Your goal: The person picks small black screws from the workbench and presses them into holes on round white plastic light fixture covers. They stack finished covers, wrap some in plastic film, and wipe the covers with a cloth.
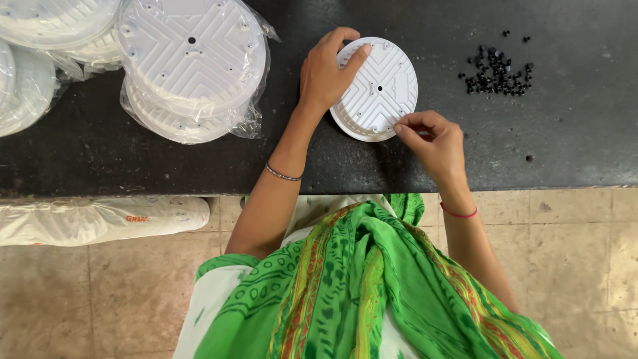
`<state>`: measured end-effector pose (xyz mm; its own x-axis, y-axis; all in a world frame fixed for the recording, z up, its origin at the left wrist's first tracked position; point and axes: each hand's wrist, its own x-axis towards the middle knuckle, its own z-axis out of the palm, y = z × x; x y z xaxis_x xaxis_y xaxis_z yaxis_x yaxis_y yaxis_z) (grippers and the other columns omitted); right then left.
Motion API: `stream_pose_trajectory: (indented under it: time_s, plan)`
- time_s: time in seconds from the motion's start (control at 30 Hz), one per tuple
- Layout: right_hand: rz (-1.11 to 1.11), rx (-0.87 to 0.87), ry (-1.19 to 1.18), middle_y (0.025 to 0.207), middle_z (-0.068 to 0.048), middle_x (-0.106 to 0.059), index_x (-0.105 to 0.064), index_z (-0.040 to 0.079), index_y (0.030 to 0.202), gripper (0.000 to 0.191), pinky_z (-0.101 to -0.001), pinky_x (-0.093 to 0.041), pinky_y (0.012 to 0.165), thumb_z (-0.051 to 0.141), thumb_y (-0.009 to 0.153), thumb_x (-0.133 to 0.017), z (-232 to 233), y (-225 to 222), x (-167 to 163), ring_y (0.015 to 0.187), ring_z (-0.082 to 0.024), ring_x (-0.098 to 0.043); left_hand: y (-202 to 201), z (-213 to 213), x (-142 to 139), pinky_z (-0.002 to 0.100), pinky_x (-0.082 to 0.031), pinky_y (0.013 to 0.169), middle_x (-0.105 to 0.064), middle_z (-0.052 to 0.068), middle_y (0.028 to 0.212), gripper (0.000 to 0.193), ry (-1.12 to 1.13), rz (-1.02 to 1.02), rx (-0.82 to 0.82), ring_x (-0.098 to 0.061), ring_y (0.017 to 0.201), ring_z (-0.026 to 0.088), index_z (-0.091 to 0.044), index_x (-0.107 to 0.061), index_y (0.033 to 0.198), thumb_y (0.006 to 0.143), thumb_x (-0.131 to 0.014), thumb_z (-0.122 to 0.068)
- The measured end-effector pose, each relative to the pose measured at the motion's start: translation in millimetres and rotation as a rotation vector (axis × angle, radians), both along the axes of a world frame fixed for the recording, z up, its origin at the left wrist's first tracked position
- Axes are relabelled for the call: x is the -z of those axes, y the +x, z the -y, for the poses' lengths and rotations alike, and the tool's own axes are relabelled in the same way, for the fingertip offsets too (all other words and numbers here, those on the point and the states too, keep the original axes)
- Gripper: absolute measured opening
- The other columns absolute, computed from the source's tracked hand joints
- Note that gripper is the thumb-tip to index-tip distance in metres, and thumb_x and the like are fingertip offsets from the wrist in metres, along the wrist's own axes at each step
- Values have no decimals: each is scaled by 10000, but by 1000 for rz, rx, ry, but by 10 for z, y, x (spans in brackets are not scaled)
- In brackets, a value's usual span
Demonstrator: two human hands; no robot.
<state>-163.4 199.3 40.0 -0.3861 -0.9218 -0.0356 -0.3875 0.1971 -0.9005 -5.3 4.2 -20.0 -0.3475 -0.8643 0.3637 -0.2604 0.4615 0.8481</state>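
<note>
Presently we find the left hand (325, 73) laid over the upper left edge of a round white plastic disc (379, 93), fingers spread across its ribbed face and pressing it flat to the black worktop (565, 133); it grasps nothing else. The right hand (432, 139) sits at the disc's lower right rim with thumb and forefinger pinched together. We judge that it holds some very small part there, but the part itself is hidden between the fingertips and we cannot tell what it is.

The disc lies near the front edge of the worktop, directly ahead of us, ribbed side up, with a small central hole and several bosses around its rim. To its right, well apart, lies a loose scatter of small black pieces (495, 72). To its left stands a stack of like discs in clear plastic wrap (193, 66), with further wrapped stacks (40, 60) at the far left corner. Below the worktop a long wrapped bundle (100, 219) rests on a ledge.

Risks noted: the pinch is fine and any small part could slip and roll off the nearby front edge. The disc could pivot if the left hand's pressure eases. The loose black pieces are uncontained and a passing sleeve could sweep them away.
</note>
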Motion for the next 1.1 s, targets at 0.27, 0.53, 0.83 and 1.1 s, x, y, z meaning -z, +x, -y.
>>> stream_pose_trajectory:
  time_s: [0.27, 0.53, 0.83, 1.1]
  plan:
    - [-171, -30, 12, 953, -47, -742, -767, 1, 991, 130, -240, -562, 727, 93, 906, -804, 61, 147, 4, 812, -101, -712, 67, 41, 114, 393, -586, 836, -755, 78, 1135, 340, -33, -26, -1, -742, 1019, 266, -102, -686, 1141, 971, -708, -396]
    - [-424, -71, -62, 931, -81, -743, -785, 15, 1008, 109, -262, -572, 716, 66, 914, -809, 17, 346, -139, 780, -144, -723, 94, 41, 178, 393, -584, 863, -748, 90, 1148, 341, -70, -34, -4, -736, 1052, 278, -94, -679, 1153, 988, -702, -391]
    - [-533, -110, -161, 958, -78, -739, -770, 19, 1024, 113, -270, -572, 733, 22, 914, -795, 27, 546, -56, 817, -156, -735, 232, 11, 170, 384, -592, 790, -747, 59, 1125, 298, 6, -17, -9, -753, 994, 253, -134, -681, 1142, 989, -674, -390]
    - [-487, -69, -161, 955, -90, -744, -769, 18, 1050, 119, -283, -555, 703, 35, 937, -806, 17, 607, 37, 783, -160, -714, 294, 31, 206, 383, -592, 787, -738, 77, 1129, 303, -4, 5, -26, -745, 993, 264, -125, -687, 1150, 991, -682, -383]
